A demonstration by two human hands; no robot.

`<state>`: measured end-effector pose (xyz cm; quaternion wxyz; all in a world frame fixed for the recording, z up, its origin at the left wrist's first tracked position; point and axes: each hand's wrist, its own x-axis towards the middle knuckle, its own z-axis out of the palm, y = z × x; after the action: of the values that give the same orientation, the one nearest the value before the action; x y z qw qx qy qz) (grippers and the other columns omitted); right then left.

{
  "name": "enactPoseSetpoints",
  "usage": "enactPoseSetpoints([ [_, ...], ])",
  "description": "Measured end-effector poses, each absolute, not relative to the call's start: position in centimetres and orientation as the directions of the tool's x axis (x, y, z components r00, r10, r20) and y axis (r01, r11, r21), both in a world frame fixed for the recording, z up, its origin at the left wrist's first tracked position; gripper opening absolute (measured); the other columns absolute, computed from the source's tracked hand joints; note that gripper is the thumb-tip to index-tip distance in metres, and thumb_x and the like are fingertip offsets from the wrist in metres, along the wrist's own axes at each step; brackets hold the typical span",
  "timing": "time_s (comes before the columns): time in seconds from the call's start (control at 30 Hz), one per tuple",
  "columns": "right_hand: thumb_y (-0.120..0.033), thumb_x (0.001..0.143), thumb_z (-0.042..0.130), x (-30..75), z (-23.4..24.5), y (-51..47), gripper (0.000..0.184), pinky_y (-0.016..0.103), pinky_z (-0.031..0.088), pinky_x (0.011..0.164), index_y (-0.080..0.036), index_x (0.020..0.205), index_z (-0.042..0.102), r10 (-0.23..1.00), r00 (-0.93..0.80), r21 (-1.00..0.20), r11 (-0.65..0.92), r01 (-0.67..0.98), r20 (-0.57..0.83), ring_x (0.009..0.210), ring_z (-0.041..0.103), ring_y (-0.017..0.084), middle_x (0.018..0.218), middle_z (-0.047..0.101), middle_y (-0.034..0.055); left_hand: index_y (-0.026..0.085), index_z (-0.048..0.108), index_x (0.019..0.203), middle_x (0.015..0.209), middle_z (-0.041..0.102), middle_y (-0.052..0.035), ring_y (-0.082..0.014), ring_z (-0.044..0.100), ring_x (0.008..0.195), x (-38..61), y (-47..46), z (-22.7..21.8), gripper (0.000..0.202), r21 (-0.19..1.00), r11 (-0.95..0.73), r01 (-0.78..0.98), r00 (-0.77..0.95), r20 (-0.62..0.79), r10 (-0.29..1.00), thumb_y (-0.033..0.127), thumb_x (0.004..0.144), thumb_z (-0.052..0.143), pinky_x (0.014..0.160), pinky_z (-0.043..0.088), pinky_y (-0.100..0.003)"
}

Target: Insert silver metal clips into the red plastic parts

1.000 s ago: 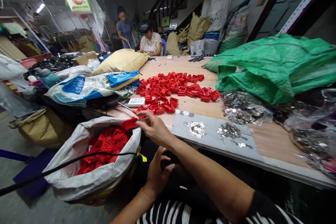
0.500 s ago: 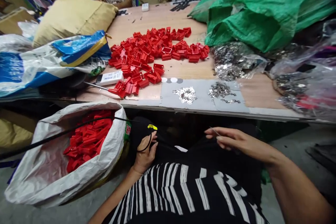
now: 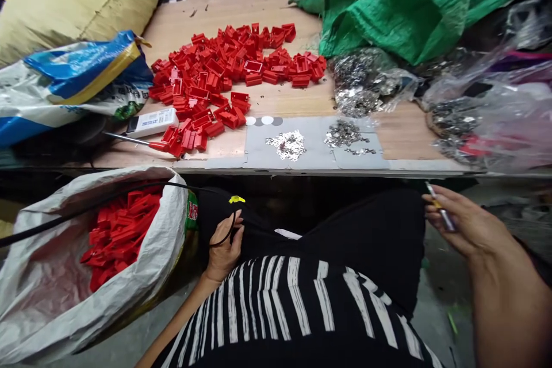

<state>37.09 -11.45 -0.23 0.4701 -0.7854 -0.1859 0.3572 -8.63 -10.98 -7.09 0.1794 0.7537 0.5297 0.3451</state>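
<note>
A worker's right hand (image 3: 472,224) has swung across the lap to the far right, away from the mouth of the white sack (image 3: 166,261) where it was a second ago. The worktop (image 3: 241,6) spans the scene, a green sack (image 3: 388,6) slumped over its right side and a stuffed beige sack (image 3: 77,6) at its left. Below the near edge, the white sack gapes open, partly filled with red plastic parts (image 3: 125,224). A blue-and-white bag (image 3: 81,77) lies in front of the beige sack. A loose heap of red parts (image 3: 215,75) spreads mid-worktop, clear bags of metal pieces (image 3: 366,86) to its right. Nearer, a grey sheet (image 3: 259,152) bears small piles of shiny pieces (image 3: 287,145). A white box (image 3: 155,121) sits beside the heap, just behind a screwdriver (image 3: 150,144). The left hand (image 3: 224,248) rests at the lap near the white sack, a black cord (image 3: 47,226) looping across it; its fingers curl, and whether they grip anything cannot be told. The right fingers pinch a slim tool (image 3: 444,217), well apart from the heap. A yellow tag (image 3: 237,199) shows just beyond the left fingertips.
</note>
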Motion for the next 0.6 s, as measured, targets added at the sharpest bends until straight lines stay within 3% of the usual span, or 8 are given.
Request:
enactPoseSetpoints([
  [0.07,-0.018,0.075,0.063,38.3,-0.4,-12.0,0.007,0.029,0.024,0.039,-0.021,0.074,0.057,0.548,0.71,-0.877,-0.431,-0.213,-0.442,0.046,0.038,0.009,0.069,0.052,0.0051,0.02,0.048,0.129,0.097,0.069,-0.0059,-0.0153,0.066,0.087,-8.7,-10.9,-7.1,0.041,0.63,-0.38,0.677,0.214,0.325,0.921,0.018,0.088,0.051,0.083,0.055,-0.032],
  [0.2,-0.028,0.077,0.064,38.8,-1.0,-13.5,0.013,0.029,0.016,0.039,-0.022,0.071,0.053,0.631,0.669,-0.906,-0.393,-0.159,-0.392,0.047,0.031,0.009,0.068,0.046,0.0035,0.02,0.049,0.128,0.098,0.069,-0.0066,-0.0159,0.067,0.087,-8.7,-10.8,-7.3,0.039,0.633,-0.382,0.674,0.209,0.332,0.92,0.02,0.089,0.051,0.082,0.056,-0.032],
  [0.37,-0.031,0.078,0.062,37.8,-1.5,-14.3,0.016,0.027,0.016,0.04,-0.023,0.073,0.049,0.654,0.656,-0.913,-0.381,-0.145,-0.377,0.046,0.03,0.009,0.068,0.046,0.0022,0.02,0.049,0.128,0.097,0.069,-0.0059,-0.016,0.066,0.088,-8.4,-11.0,-7.1,0.039,0.636,-0.382,0.67,0.21,0.331,0.92,0.02,0.089,0.051,0.082,0.056,-0.032],
  [0.6,-0.037,0.074,0.062,35.9,-2.2,-12.5,0.021,0.027,0.02,0.041,-0.022,0.079,0.048,0.694,0.657,-0.94,-0.336,-0.067,-0.295,0.049,0.035,0.009,0.078,0.05,0.0045,0.022,0.047,0.13,0.098,0.07,-0.0059,-0.0163,0.068,0.086,-9.7,-12.4,-6.2,0.046,0.508,-0.49,0.708,0.286,0.429,0.857,0.013,0.086,0.054,0.082,0.056,-0.032],
])
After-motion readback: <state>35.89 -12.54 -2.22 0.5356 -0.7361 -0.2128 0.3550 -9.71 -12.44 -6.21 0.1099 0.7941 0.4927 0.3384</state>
